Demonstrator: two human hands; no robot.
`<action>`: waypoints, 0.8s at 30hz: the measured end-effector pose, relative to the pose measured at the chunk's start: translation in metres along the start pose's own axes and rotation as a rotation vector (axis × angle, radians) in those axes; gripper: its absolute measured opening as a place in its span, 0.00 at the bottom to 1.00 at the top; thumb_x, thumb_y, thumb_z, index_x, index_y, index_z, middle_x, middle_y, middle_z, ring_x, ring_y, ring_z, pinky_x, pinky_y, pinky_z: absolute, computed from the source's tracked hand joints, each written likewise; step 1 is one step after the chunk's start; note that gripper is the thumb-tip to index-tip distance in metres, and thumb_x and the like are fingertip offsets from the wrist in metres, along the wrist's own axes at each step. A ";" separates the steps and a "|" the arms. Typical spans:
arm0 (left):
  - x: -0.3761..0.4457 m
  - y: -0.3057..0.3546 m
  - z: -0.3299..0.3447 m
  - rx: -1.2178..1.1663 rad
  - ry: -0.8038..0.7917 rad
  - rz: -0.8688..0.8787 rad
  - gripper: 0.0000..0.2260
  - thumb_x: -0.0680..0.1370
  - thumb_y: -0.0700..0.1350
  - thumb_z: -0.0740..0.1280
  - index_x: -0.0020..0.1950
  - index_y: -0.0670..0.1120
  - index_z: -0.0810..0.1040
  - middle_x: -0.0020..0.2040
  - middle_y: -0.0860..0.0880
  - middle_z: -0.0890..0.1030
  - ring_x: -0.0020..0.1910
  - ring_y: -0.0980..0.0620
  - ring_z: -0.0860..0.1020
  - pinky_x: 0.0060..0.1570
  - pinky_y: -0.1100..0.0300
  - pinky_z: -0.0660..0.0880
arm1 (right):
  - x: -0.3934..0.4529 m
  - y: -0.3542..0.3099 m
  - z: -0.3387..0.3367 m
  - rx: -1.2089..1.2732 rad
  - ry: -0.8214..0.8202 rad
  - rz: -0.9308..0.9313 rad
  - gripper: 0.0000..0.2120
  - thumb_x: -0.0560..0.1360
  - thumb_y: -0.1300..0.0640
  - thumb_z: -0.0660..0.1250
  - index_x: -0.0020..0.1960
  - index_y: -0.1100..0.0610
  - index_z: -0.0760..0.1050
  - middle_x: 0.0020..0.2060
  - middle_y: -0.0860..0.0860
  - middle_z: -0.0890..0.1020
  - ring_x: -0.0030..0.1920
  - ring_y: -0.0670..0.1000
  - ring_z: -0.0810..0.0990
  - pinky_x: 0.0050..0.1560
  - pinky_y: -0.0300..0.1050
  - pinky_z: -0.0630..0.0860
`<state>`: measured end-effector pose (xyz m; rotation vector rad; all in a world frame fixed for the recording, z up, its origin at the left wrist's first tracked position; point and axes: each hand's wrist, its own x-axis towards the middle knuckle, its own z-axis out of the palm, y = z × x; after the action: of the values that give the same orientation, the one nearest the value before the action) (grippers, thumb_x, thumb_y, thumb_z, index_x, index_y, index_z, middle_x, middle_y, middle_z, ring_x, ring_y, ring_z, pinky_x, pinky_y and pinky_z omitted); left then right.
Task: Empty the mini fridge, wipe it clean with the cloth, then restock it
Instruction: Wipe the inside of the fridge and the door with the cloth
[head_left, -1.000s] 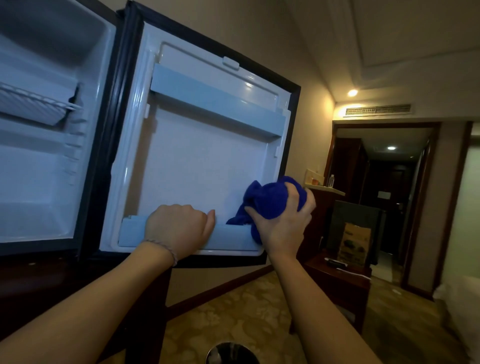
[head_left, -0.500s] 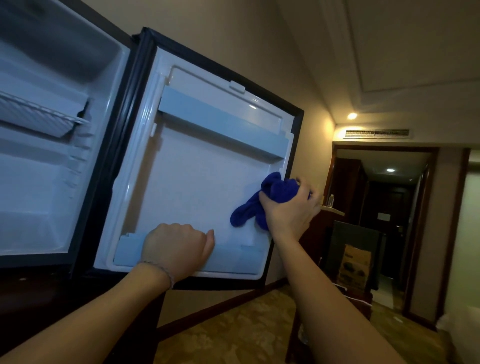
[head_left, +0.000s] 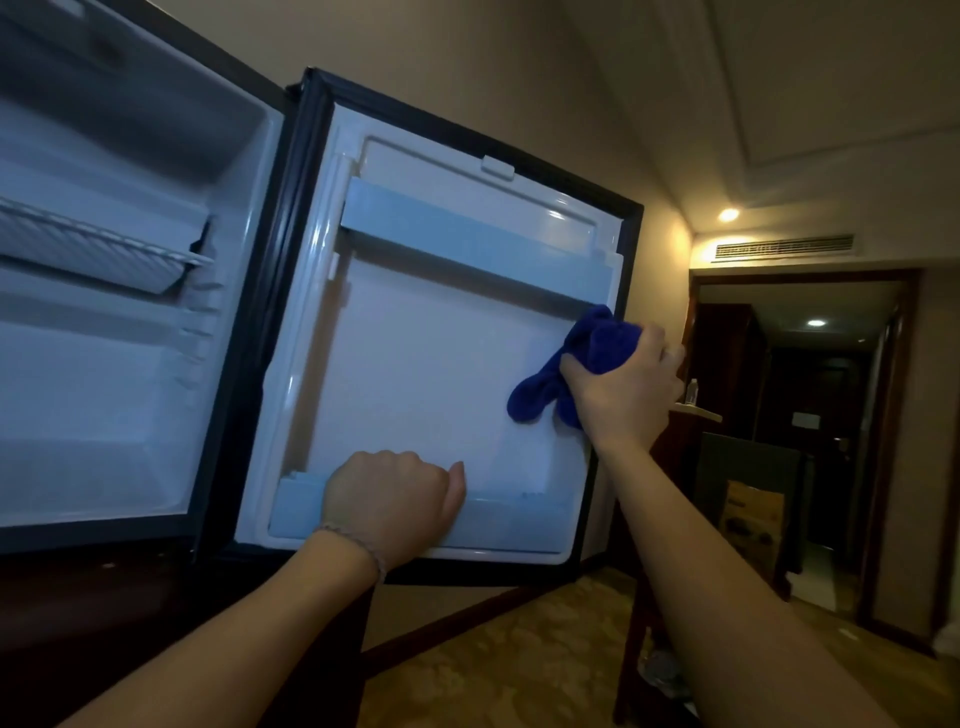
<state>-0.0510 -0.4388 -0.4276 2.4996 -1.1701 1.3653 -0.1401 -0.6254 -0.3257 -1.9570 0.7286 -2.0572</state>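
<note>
The mini fridge (head_left: 119, 395) stands open on the left, its white inside bare except for a wire shelf (head_left: 98, 249). Its door (head_left: 431, 364) is swung wide toward me, with an upper rail (head_left: 467, 236) and a lower rail (head_left: 514, 514), both holding nothing. My left hand (head_left: 392, 501) grips the lower rail, fingers curled over its edge. My right hand (head_left: 621, 395) holds a bunched blue cloth (head_left: 576, 364) against the door's right side, just under the upper rail's right end.
A dark wooden cabinet (head_left: 78, 623) carries the fridge. To the right stand a dark side table (head_left: 649, 623), a cardboard box (head_left: 753, 525) and a shelf with a small bottle (head_left: 692, 391). Beyond is a dim hallway doorway (head_left: 810, 426). Patterned carpet (head_left: 519, 660) covers the floor.
My right hand has carried the cloth up the door's right side, from beside the lower rail to just under the upper rail. My left hand has kept its grip on the lower rail.
</note>
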 end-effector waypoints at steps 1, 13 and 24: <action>0.000 -0.001 0.001 -0.002 0.000 0.006 0.22 0.85 0.56 0.48 0.53 0.48 0.79 0.46 0.48 0.82 0.43 0.44 0.81 0.38 0.56 0.65 | -0.006 0.001 0.000 0.000 -0.009 0.010 0.39 0.64 0.42 0.78 0.68 0.50 0.63 0.67 0.52 0.68 0.65 0.59 0.69 0.60 0.56 0.75; 0.005 -0.001 0.009 0.004 0.044 0.007 0.23 0.84 0.57 0.47 0.56 0.50 0.80 0.47 0.48 0.82 0.43 0.45 0.81 0.35 0.56 0.64 | -0.099 0.047 -0.013 -0.003 -0.149 0.203 0.41 0.63 0.42 0.79 0.69 0.52 0.64 0.67 0.52 0.66 0.66 0.59 0.66 0.54 0.50 0.72; -0.001 0.003 0.004 -0.022 0.040 -0.054 0.26 0.84 0.57 0.48 0.46 0.48 0.82 0.44 0.47 0.83 0.42 0.44 0.81 0.36 0.56 0.65 | -0.030 0.006 -0.016 0.006 -0.053 -0.007 0.32 0.65 0.43 0.77 0.64 0.50 0.69 0.65 0.51 0.68 0.63 0.56 0.66 0.56 0.47 0.66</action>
<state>-0.0504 -0.4423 -0.4317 2.4581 -1.0963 1.3755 -0.1540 -0.6126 -0.3546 -2.0049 0.7056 -2.0012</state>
